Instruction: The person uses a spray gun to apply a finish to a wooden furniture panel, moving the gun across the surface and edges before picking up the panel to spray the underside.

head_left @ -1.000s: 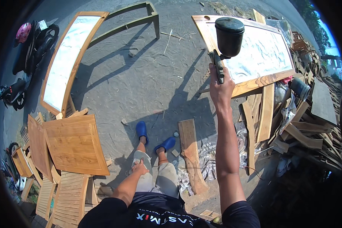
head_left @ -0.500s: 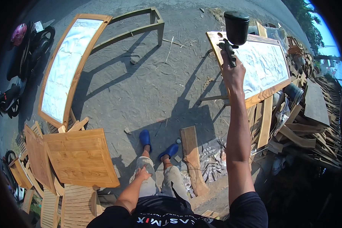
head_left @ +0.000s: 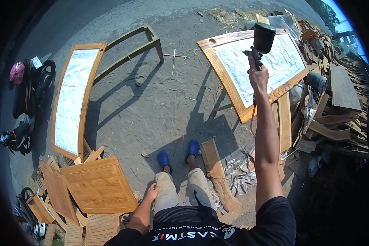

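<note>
My right hand [head_left: 259, 78] is closed around a spray gun [head_left: 256, 58] with a black paint cup [head_left: 264, 39] on top. An orange hose [head_left: 253, 123] shows below that wrist. In the view, the gun overlaps a wooden-framed panel [head_left: 225, 76] whose middle is covered with wrinkled white sheeting [head_left: 281, 57]. The gap between gun and panel is hard to judge. My left hand [head_left: 152, 192] is beside my left thigh, fingers loosely bent and apart, with nothing visible in it.
Another wooden-framed panel [head_left: 91, 84], also sheeted, lies on a wooden stand [head_left: 129, 53] at the left. Brown wooden panels [head_left: 98, 184] lean nearer me. Parked motorbikes [head_left: 33, 90] stand far left. A scrap wood pile [head_left: 336, 123] fills the right. A plank [head_left: 219, 176] lies by my feet.
The right-hand panel looks nearer, and my right hand with the spray gun now overlaps its middle more. My feet have changed places in the stride. My left hand has dropped beside my thigh.
</note>
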`<act>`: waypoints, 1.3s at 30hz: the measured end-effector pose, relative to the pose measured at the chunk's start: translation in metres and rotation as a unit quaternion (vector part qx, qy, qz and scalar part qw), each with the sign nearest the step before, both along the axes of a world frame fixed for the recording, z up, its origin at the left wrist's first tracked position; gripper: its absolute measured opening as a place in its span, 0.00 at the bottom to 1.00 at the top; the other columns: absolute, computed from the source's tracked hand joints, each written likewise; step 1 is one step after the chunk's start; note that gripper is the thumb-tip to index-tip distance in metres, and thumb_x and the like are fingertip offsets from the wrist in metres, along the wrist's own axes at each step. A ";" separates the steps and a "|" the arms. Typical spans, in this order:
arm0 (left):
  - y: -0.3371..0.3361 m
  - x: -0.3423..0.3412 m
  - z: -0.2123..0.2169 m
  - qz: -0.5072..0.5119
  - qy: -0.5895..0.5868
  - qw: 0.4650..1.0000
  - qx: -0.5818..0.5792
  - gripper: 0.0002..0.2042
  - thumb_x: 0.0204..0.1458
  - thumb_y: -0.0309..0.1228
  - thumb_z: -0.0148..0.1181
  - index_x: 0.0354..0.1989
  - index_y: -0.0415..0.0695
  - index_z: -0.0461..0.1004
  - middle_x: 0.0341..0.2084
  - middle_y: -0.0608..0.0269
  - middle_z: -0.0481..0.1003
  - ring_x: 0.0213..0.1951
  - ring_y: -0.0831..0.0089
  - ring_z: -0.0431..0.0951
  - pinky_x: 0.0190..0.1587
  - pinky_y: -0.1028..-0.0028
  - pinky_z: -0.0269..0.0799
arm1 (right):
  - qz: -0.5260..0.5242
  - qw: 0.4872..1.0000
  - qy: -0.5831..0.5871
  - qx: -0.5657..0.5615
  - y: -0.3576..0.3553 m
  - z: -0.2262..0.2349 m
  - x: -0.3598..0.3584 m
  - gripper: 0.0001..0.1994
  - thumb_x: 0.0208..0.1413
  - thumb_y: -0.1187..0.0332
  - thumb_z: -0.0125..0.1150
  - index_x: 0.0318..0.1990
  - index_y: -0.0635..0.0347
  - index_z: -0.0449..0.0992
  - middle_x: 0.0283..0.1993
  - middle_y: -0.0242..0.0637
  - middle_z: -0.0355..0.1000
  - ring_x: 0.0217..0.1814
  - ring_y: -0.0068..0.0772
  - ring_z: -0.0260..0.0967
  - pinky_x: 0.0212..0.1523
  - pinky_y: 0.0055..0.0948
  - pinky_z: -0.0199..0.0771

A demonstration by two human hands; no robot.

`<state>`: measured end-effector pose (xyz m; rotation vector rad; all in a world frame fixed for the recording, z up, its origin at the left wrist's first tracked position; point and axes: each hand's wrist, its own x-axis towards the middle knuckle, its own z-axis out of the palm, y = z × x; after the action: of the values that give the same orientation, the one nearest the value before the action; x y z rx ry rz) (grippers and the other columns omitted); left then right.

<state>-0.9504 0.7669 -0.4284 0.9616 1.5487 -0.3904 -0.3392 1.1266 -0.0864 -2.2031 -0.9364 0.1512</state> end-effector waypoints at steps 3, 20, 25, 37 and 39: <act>-0.001 0.018 0.014 0.012 0.019 0.999 0.036 0.31 0.60 0.50 0.55 0.67 0.45 0.65 0.60 0.42 0.71 0.62 0.51 0.71 0.64 0.61 0.65 | 0.020 0.997 -0.070 0.023 0.004 -0.005 0.041 0.29 0.62 0.42 0.60 0.36 0.68 0.80 0.23 0.42 0.75 0.25 0.32 0.71 0.30 0.36 0.69; 0.005 0.157 0.134 0.185 0.049 0.981 -0.003 0.24 0.62 0.43 0.58 0.62 0.44 0.70 0.41 0.56 0.81 0.41 0.69 0.80 0.45 0.69 0.76 | 0.160 0.978 0.133 -0.002 -0.018 0.026 0.110 0.24 0.61 0.49 0.63 0.37 0.67 0.80 0.25 0.50 0.75 0.27 0.42 0.74 0.33 0.42 0.70; 0.005 0.164 0.142 0.124 0.041 0.991 0.042 0.22 0.62 0.45 0.58 0.59 0.44 0.73 0.41 0.56 0.81 0.42 0.68 0.81 0.46 0.69 0.76 | 0.076 0.993 0.091 0.028 -0.003 0.031 0.187 0.25 0.61 0.45 0.61 0.33 0.64 0.79 0.21 0.37 0.73 0.26 0.29 0.70 0.32 0.34 0.68; 0.190 0.240 0.086 0.065 -0.010 0.998 -0.009 0.20 0.63 0.45 0.56 0.58 0.48 0.73 0.38 0.62 0.80 0.36 0.73 0.81 0.32 0.71 0.74 | -0.046 0.998 -0.047 -0.014 0.069 0.041 0.306 0.25 0.61 0.46 0.62 0.38 0.66 0.80 0.30 0.54 0.78 0.34 0.55 0.77 0.37 0.44 0.72; 0.245 0.276 0.096 0.114 -0.019 0.993 -0.024 0.19 0.64 0.44 0.55 0.59 0.49 0.71 0.34 0.67 0.77 0.31 0.78 0.78 0.25 0.77 0.67 | -0.027 0.999 -0.030 -0.016 0.071 0.050 0.322 0.24 0.61 0.47 0.62 0.38 0.66 0.80 0.28 0.53 0.77 0.31 0.52 0.76 0.35 0.43 0.72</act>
<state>-0.6743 1.0123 -0.3324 0.7403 1.5868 -0.2448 -0.0168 1.1978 -0.0362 -2.2707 -0.9118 0.0755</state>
